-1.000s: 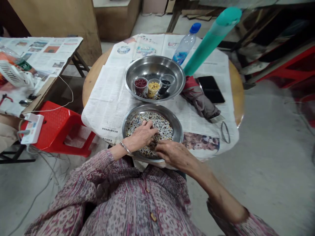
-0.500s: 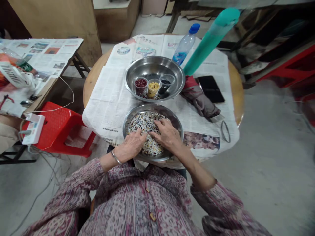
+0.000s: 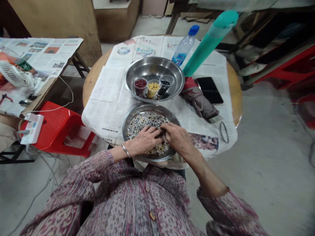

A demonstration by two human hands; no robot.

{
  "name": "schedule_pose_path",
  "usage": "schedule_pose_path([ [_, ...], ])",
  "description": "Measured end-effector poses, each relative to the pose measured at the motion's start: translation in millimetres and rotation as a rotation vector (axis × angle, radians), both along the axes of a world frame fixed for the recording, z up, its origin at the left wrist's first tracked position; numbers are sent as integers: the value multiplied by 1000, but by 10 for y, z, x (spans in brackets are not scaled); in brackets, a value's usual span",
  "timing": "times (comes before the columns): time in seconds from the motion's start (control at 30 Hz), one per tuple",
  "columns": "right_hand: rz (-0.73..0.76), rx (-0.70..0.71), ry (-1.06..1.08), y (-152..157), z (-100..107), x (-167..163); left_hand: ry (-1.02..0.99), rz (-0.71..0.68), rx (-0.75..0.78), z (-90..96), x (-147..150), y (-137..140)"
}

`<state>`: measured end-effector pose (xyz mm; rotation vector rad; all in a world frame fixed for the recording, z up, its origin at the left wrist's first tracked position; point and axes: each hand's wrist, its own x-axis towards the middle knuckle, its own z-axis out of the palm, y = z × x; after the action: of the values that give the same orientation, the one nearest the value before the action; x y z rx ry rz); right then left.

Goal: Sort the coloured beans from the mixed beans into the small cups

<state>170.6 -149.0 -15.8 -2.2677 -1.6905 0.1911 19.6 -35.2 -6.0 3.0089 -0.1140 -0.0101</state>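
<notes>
A steel plate heaped with mixed beans sits at the near edge of the round table. My left hand and my right hand both rest on the beans, fingertips meeting near the plate's middle. Whether the fingers pinch any beans is hidden. Behind it stands a steel bowl holding three small cups: red beans, yellow beans and black beans.
Newspaper covers the table. A water bottle, a teal tube, a folded umbrella, a phone and a loop of band lie to the right. A red stool stands at the left.
My left hand slid back forward onto the beans and my right hand drew a little nearer, so the fingertips now meet at the plate's middle.
</notes>
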Motion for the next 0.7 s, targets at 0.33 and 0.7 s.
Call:
schedule_pose_path([
  [0.33, -33, -14, 34, -266, 134, -222, 77, 415, 104, 171, 82, 382],
  [0.7, 83, 46, 227, 91, -139, -291, 224, 295, -213, 184, -261, -31],
])
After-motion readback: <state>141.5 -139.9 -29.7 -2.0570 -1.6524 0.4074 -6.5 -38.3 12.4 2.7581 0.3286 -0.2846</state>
